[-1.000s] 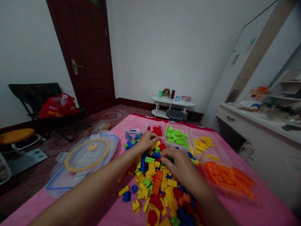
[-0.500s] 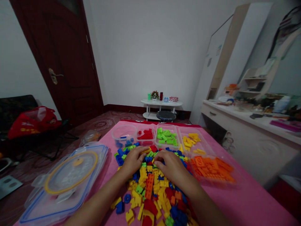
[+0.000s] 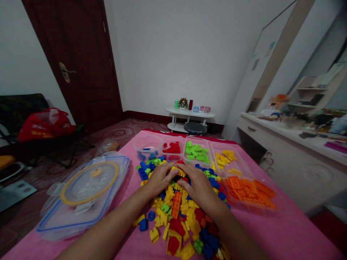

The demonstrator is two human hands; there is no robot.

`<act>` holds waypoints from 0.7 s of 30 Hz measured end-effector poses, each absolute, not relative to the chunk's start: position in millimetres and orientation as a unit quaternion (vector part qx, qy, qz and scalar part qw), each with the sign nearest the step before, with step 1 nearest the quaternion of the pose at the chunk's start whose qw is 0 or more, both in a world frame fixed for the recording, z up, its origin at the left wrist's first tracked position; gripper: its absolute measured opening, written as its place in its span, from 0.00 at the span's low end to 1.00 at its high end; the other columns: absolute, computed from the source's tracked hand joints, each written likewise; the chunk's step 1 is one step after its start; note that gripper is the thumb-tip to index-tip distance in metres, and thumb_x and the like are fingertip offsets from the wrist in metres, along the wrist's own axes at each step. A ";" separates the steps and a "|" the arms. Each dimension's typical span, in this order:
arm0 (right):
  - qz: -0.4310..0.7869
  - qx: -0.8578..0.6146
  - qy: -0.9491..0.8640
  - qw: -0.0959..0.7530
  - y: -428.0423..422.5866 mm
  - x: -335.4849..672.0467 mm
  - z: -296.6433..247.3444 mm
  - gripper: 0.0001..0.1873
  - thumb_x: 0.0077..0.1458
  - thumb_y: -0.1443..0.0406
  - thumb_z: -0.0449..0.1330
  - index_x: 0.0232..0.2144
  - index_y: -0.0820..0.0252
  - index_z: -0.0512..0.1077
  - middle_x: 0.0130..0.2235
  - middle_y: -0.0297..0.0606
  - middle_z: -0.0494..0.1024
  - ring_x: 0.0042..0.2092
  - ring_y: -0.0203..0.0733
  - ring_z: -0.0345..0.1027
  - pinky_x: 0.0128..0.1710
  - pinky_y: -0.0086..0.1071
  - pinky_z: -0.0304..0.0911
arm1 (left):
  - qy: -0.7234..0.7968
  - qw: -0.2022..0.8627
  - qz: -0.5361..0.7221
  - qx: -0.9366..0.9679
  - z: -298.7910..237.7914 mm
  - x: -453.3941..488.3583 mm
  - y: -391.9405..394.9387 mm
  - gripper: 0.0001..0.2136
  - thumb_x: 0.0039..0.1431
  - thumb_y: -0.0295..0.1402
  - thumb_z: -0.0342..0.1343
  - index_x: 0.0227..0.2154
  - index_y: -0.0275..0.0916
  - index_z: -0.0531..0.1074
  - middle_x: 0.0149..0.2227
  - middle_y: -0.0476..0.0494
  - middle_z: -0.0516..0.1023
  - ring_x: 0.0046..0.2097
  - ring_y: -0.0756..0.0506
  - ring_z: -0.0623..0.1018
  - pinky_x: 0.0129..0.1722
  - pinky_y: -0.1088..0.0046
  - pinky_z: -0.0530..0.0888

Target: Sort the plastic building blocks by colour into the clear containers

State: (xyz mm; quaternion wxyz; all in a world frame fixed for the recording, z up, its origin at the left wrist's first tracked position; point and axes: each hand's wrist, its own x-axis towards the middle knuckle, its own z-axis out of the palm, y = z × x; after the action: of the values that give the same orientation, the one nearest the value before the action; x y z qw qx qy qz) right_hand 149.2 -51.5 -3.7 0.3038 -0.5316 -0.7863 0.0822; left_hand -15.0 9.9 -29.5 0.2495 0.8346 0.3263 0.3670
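Note:
A heap of mixed toy building blocks (image 3: 170, 195) in yellow, blue, red, green and orange lies on the pink tablecloth (image 3: 130, 202). My left hand (image 3: 160, 179) reaches into the far part of the heap, its thumb and fingers closed around a yellow building block (image 3: 178, 171). From the other side my right hand (image 3: 197, 183) meets it, fingers curled over the same block. The fingertips partly hide this piece. Just nearer to me, a long orange block (image 3: 176, 205) rests on top of the heap.
Along the far edge stand clear containers: a round one (image 3: 135, 145) with blue blocks, then red (image 3: 171, 148), green (image 3: 197, 151) and yellow blocks (image 3: 225, 157). Orange blocks (image 3: 249, 191) fill a box at right. Stacked clear lids (image 3: 108, 195) lie at left.
My hands have come together over the yellow block, my right hand moving in toward my left. The view has shifted slightly, so the table appears higher and further right.

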 end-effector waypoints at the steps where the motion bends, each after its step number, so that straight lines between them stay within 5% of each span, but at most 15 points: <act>1: 0.075 -0.538 -0.784 0.302 -50.7 148.4 -4.7 0.27 0.51 0.69 0.58 0.55 0.54 0.64 0.52 0.39 0.71 0.53 0.43 0.63 0.53 0.39 0.55 | 0.327 0.250 0.365 0.835 -28.9 -15.2 9.7 0.15 0.63 0.41 0.43 0.38 0.38 0.72 0.38 0.44 0.76 0.40 0.46 0.73 0.42 0.72 0.67; 12: 0.109 -0.580 -0.766 0.256 -65.8 166.2 42.8 0.15 0.48 0.70 0.54 0.38 0.56 0.75 0.39 0.37 0.77 0.40 0.41 0.68 0.41 0.32 0.59 | 0.319 0.383 0.398 0.770 -21.0 -27.2 16.2 0.17 0.62 0.41 0.44 0.45 0.38 0.73 0.42 0.44 0.78 0.44 0.45 0.75 0.45 0.72 0.69; 16: 0.156 -0.584 -0.773 0.191 -71.6 164.2 46.3 0.11 0.45 0.70 0.56 0.31 0.56 0.75 0.29 0.33 0.75 0.30 0.38 0.65 0.28 0.28 0.54 | 0.282 0.359 0.319 0.831 -0.9 -49.4 20.0 0.12 0.56 0.38 0.54 0.37 0.37 0.77 0.39 0.43 0.78 0.42 0.45 0.75 0.43 0.73 0.69; 21: 0.152 -0.597 -0.767 0.182 -69.8 160.9 40.5 0.07 0.44 0.68 0.56 0.27 0.57 0.74 0.25 0.32 0.73 0.27 0.36 0.63 0.24 0.27 0.48 | 0.203 0.278 0.142 0.928 20.0 -60.3 7.0 0.13 0.44 0.31 0.64 0.36 0.44 0.78 0.36 0.48 0.77 0.38 0.47 0.74 0.38 0.75 0.68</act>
State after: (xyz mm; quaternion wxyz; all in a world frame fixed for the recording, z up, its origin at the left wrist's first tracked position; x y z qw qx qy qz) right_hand 160.9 -69.8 40.5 0.1820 -0.5966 -0.7667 0.1519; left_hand -60.3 7.0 20.0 0.2776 0.9282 0.2035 0.1415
